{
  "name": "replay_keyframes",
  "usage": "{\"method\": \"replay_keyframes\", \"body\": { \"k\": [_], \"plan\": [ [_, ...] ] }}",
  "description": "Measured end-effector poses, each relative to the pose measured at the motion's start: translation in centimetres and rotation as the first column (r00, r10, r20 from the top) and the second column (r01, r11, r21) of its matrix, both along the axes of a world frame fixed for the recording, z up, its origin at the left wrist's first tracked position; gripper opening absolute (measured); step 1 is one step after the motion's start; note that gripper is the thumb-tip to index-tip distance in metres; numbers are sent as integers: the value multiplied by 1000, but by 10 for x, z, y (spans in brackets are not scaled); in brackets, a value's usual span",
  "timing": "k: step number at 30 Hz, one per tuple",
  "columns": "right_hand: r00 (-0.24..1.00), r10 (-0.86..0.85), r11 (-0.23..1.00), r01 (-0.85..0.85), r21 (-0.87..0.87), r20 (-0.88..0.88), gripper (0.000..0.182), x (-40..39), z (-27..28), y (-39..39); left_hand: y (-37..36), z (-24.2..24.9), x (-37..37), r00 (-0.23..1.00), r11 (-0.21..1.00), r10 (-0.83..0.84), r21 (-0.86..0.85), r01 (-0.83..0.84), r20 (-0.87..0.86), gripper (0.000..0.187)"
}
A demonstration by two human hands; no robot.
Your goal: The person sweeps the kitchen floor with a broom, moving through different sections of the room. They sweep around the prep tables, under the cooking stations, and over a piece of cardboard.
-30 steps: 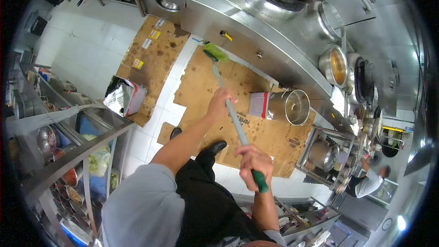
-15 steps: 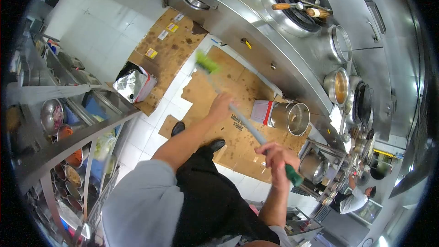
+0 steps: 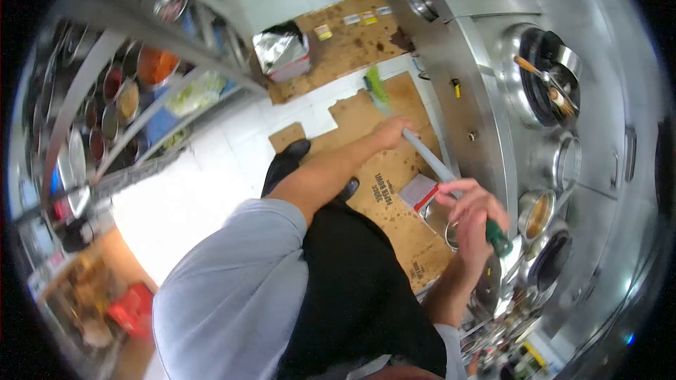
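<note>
Head view: the right hand (image 3: 470, 205) is closed around the green top end of the broom (image 3: 422, 156), and the left hand (image 3: 394, 129) is closed lower on its grey shaft. The green bristle head rests on the flattened cardboard (image 3: 394, 183) beside the steel cooking range (image 3: 486, 127). Dark stains remain on the cardboard; sweeping looks mid-way, by my judgement.
</note>
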State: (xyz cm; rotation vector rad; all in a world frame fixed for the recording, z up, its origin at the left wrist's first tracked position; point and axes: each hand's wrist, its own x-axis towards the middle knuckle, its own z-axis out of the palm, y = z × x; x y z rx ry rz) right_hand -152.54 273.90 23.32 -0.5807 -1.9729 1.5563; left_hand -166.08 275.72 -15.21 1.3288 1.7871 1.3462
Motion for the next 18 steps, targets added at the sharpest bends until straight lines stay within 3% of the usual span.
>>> {"method": "replay_keyframes", "body": {
  "k": [2,5,6,9,10,12,13,15,17,18],
  "plan": [
    [992,97,985,-108,-138,-81,58,10,-16,6,-48,-32,2,998,992,25,-120,-31,-54,26],
    [955,198,924,-258,-284,-223,57,32,-15,-10,-152,19,17,986,939,167,-302,-164,-14,17],
    [934,226,871,-321,-372,-277,54,39,-22,-10,-183,34,18,973,932,204,-284,-226,-105,16],
    [955,213,782,-292,-551,-205,49,35,-53,-24,-257,31,25,926,748,326,-546,-377,-192,16],
    [957,216,732,-290,-616,-194,47,32,-62,-33,-270,23,30,880,686,421,-558,-467,-220,15],
    [937,295,755,-348,-556,-187,45,35,-50,-38,-291,14,31,748,525,604,-568,-634,-276,13],
    [927,328,765,-373,-525,-182,45,39,-40,-38,-296,13,36,742,563,617,-512,-649,-261,13],
    [868,487,814,-492,-309,-97,25,44,12,-31,-283,43,48,745,641,626,-394,-659,-229,13],
    [663,727,640,-748,-175,-177,15,39,54,-10,-261,80,59,820,701,557,-455,-549,-133,13],
    [471,854,457,-882,-113,-223,17,25,67,-8,-251,87,61,869,769,478,-416,-485,-129,11]
  ]
}}
